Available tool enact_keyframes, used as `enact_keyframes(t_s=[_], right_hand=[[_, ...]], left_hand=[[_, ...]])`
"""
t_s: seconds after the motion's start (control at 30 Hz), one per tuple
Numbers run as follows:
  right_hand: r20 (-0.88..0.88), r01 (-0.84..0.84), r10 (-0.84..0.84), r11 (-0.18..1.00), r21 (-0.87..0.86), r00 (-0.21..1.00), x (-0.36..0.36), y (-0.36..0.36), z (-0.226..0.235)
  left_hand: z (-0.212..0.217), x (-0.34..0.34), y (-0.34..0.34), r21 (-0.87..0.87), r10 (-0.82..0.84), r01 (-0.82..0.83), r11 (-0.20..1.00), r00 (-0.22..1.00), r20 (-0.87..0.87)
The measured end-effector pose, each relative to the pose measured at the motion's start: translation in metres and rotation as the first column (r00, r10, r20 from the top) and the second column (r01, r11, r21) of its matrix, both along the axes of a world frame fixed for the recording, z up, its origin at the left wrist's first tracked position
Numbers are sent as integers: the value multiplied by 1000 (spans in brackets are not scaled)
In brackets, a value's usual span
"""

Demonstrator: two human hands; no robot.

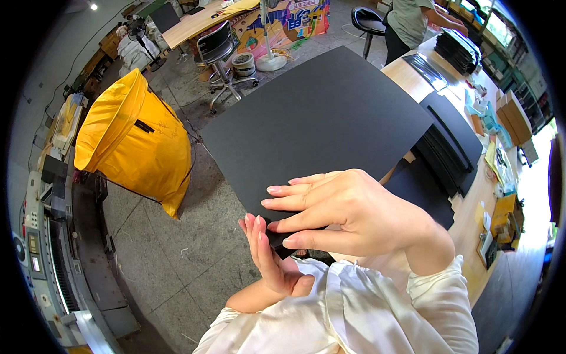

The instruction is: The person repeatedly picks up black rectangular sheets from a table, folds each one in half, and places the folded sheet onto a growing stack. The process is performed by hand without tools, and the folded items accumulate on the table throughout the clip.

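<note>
We find the right hand (pixel 354 212) loosely spread over the black sheet (pixel 318 112), the left hand (pixel 273 268) upright, fingers together, beside it; uneven pressure could crease the edge between them.

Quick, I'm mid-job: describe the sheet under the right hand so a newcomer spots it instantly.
Start at the pale wooden table along the right side. Just left of its smaller black pieces, a large black sheet fills the middle, with the right hand over its near end. Its broad, plain, unbroken face sets it apart from those narrower, overlapping pieces.
</note>
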State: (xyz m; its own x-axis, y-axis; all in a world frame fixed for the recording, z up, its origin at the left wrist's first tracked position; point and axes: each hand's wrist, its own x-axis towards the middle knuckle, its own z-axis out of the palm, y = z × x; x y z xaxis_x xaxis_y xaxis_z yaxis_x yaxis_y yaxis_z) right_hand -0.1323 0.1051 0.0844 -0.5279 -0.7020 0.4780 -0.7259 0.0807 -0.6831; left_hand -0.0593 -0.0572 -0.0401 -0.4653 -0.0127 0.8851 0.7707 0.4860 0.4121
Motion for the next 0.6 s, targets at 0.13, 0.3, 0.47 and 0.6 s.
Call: enact_keyframes(t_s=[0.13, 0.3, 0.47, 0.6], right_hand=[[3, 7, -7, 1000, 0, 1000, 2, -1, 0], [-150, 29, -31, 999, -22, 988, 3, 0, -8], [-563, 208, -273, 962, -178, 780, 7, -7, -33], [-714, 372, -367, 914, -159, 596, 17, 15, -1]], left_hand=[[-2, 1, 0, 43, -6, 6, 999, 1000, -13], [19, -1, -8, 139, -27, 22, 990, 999, 28], [66, -9, -15, 116, -67, 48, 992, 984, 164], [83, -7, -13, -15, 45, -45, 999, 999, 29]])
